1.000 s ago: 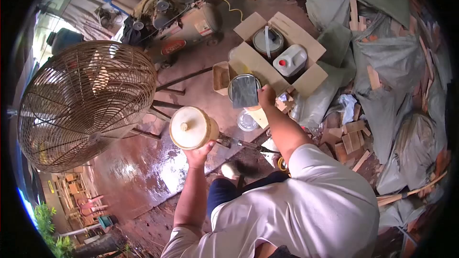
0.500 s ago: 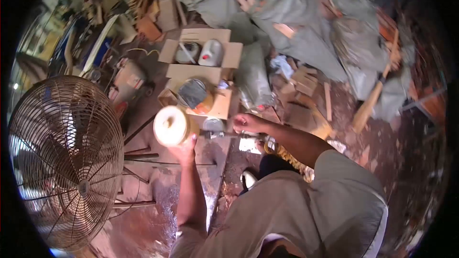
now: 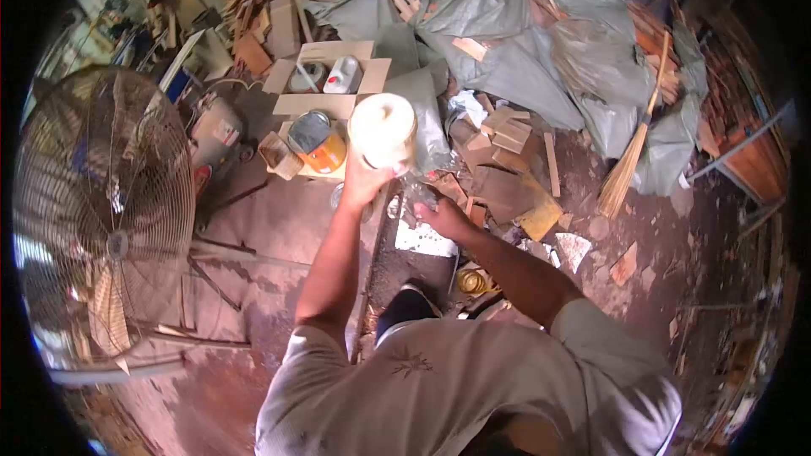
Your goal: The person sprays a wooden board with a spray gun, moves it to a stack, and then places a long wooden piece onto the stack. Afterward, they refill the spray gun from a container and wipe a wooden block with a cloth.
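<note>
While my left hand is gripping pale tub, right hand is holding clear blurred object nearby.

Light: uneven, floor paler left of both hands' fingers, dimmer far right | Glare: tub top washed out above left fingers | Edges: fisheye-bent, corners black around

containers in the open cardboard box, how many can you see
2: a round can on the left and a white plastic jug beside it on the right. The walls of the cardboard box may hide smaller ones.
</note>
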